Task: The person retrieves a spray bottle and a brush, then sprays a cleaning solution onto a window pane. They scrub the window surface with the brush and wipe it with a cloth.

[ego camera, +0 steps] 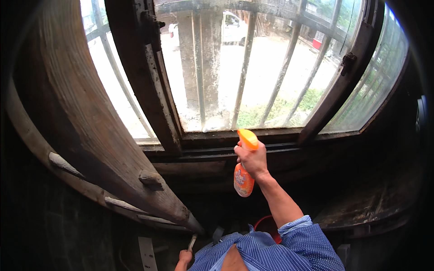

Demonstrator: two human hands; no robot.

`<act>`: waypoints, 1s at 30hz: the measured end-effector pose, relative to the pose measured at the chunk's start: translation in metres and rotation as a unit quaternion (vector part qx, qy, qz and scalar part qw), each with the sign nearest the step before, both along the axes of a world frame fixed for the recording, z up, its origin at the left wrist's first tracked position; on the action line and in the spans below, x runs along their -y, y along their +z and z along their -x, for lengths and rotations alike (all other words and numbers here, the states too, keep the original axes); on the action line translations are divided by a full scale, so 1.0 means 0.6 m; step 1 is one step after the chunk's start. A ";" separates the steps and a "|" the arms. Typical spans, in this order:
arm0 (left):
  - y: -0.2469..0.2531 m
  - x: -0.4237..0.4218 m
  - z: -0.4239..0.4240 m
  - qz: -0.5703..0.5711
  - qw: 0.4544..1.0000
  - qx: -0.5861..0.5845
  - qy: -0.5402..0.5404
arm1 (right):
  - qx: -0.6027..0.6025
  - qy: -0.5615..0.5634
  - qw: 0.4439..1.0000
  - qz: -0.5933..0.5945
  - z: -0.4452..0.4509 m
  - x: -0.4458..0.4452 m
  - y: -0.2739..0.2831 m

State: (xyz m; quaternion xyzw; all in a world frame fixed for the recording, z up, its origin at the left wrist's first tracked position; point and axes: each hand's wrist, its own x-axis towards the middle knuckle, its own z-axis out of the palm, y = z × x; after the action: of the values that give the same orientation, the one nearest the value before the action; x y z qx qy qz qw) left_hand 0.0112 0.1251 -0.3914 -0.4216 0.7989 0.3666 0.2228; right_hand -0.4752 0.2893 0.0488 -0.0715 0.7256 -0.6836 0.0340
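Observation:
An orange trigger spray bottle [243, 181] is gripped around its neck by my right hand [255, 159], held out in front of the window. Its orange spray head [248, 139] points toward the glass pane [227, 88]. A whitish patch [213, 126] shows at the lower edge of that pane; whether it is foam cannot be told. Low down beside my body, my left hand [184, 256] is closed around a light-coloured handle [192, 242]. A dark flat piece [218, 234] shows near that handle, but whether the two are joined is unclear.
A thick wooden post [112, 135] with a short peg [151, 179] slants along my left. Dark window frames [142, 74] and a sill track [220, 154] lie ahead. Below me is part of a red bucket-like container [262, 223]. Bars [247, 64] and a parked white vehicle [234, 27] are beyond the glass.

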 end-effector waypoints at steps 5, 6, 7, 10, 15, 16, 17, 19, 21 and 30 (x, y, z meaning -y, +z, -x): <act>-0.038 0.007 -0.006 0.158 0.941 -0.149 -0.258 | 0.016 -0.077 0.997 0.008 0.041 -0.092 -0.012; -0.040 0.007 -0.009 0.147 0.948 -0.141 -0.243 | 0.005 -0.094 0.996 -0.001 0.047 -0.106 -0.011; -0.042 0.008 -0.010 0.137 0.955 -0.133 -0.228 | -0.006 -0.111 0.994 -0.010 0.053 -0.121 -0.011; -0.045 0.014 0.003 0.159 0.938 -0.159 -0.263 | -0.008 -0.164 0.986 0.002 0.076 -0.170 -0.031; -0.055 0.032 0.011 0.170 0.925 -0.169 -0.296 | 0.000 -0.218 0.976 -0.008 0.089 -0.235 -0.032; -0.055 0.034 0.015 0.168 0.925 -0.169 -0.297 | 0.001 -0.220 0.975 -0.015 0.091 -0.246 -0.033; -0.053 0.035 0.017 0.168 0.924 -0.168 -0.300 | 0.003 -0.222 0.975 -0.021 0.090 -0.257 -0.035; -0.050 0.037 0.026 0.167 0.921 -0.169 -0.308 | 0.010 -0.236 0.972 -0.014 0.087 -0.267 -0.037; -0.048 0.037 0.028 0.168 0.919 -0.171 -0.312 | 0.014 -0.244 0.970 -0.006 0.084 -0.266 -0.041; -0.048 0.024 0.024 0.188 0.889 -0.209 -0.362 | 0.013 -0.095 0.995 -0.031 0.043 -0.164 -0.035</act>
State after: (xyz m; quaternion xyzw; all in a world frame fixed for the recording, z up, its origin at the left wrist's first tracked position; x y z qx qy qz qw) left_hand -0.0032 0.1104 -0.4200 -0.0512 0.9782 0.1829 0.0844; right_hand -0.5013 0.3876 0.0277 0.0073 0.7493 -0.6619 -0.0194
